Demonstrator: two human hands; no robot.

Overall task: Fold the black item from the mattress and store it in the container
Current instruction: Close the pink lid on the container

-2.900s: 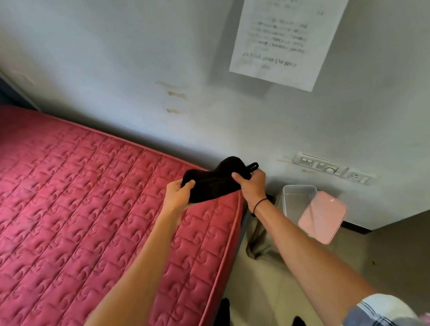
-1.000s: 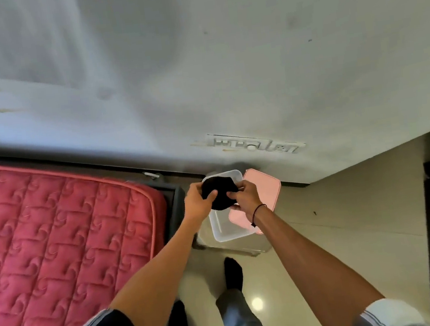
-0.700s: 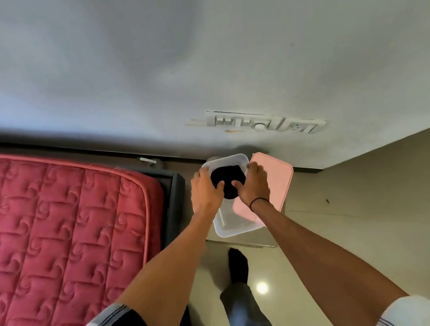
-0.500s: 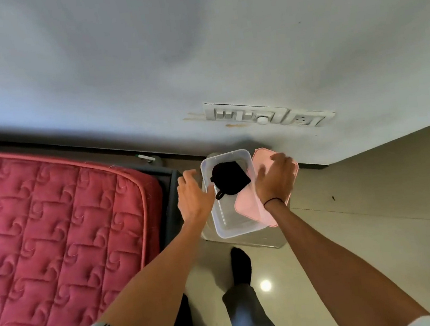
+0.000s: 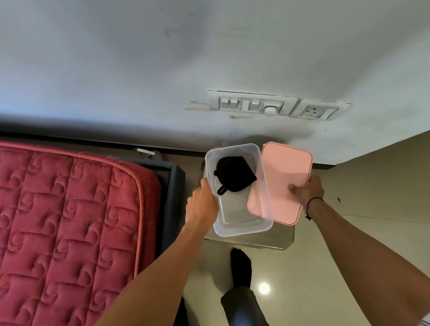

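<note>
At the far left, a red quilted mattress [image 5: 52, 225] is seen on a dark bed frame [image 5: 174, 192] that runs along the white wall [image 5: 192, 42]. Just right of the frame, the left hand [image 5: 201, 205] is laid against the left wall of a clear plastic container [image 5: 244, 228], its fingers at the rim; whether the rim is actually gripped cannot be told. Inside the container, toward its far end, the folded black item [image 5: 233, 178] is found lying on the bottom, with a small loop sticking out at its left side. A pink lid [image 5: 283, 178] is propped against the container's right side, tilted, its lower left corner seen through the clear wall. The lid's near right edge is pinched by the right hand [image 5: 308, 191], a dark band showing at its wrist. On the wall above, a white switch panel [image 5: 277, 104] is mounted.
</note>
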